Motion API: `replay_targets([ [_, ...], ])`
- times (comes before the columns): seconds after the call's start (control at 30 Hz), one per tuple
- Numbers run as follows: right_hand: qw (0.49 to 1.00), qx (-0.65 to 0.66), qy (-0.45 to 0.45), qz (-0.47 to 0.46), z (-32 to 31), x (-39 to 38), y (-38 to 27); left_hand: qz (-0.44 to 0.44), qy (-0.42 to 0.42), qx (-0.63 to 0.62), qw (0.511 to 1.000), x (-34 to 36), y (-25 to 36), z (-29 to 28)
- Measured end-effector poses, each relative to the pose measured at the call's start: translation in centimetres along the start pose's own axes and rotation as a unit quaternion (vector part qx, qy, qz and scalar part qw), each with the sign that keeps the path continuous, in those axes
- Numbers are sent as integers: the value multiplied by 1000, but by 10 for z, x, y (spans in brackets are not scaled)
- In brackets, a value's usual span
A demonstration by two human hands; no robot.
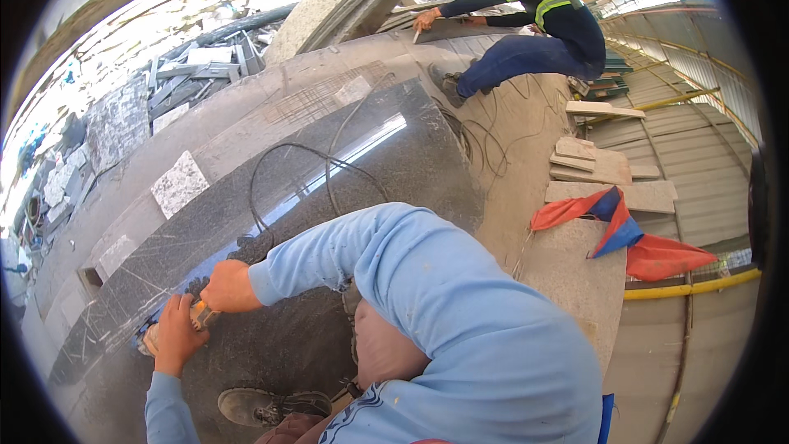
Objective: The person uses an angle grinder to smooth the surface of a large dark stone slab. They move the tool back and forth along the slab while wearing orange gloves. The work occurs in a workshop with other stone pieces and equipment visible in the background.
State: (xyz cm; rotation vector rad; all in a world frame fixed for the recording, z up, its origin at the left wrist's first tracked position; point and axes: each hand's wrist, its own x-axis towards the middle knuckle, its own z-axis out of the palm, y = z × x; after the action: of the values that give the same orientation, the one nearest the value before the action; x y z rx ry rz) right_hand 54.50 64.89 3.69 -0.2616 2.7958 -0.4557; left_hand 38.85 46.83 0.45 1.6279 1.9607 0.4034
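Note:
A large dark polished stone slab (370, 148) lies in front of me. At its left part I hold an angle grinder (200, 313) with a yellow-orange body low on the slab's surface. My left hand (176, 335) is closed around its front part. My right hand (231, 287) grips the rear of it, with the fingers wrapped over the top. Its disc is mostly hidden by my hands. A black cord (283, 145) loops across the slab from near my right hand. My shoe (263, 405) rests on the dark surface close to my left forearm.
A co-worker (534, 29) in dark clothes with reflective bands bends over at the far right. Stone slabs (337, 0) lean behind. Broken stone pieces (197, 70) are heaped at the far left. Cut stone strips (608, 164) and a red-and-blue cloth (620, 234) lie to the right.

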Motion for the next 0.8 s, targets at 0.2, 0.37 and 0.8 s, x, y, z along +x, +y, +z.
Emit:
replay_targets([
  [0.2,1000,16,24,-11,47,39,-8,-2,-7,28,1000,-16,-33,9],
  [0.37,999,-7,-3,-45,16,48,-14,-6,5,17,1000,-22,-37,-3],
  [0.8,997,70,-29,16,15,32,-1,-7,-37,38,999,-12,-28,-9],
])
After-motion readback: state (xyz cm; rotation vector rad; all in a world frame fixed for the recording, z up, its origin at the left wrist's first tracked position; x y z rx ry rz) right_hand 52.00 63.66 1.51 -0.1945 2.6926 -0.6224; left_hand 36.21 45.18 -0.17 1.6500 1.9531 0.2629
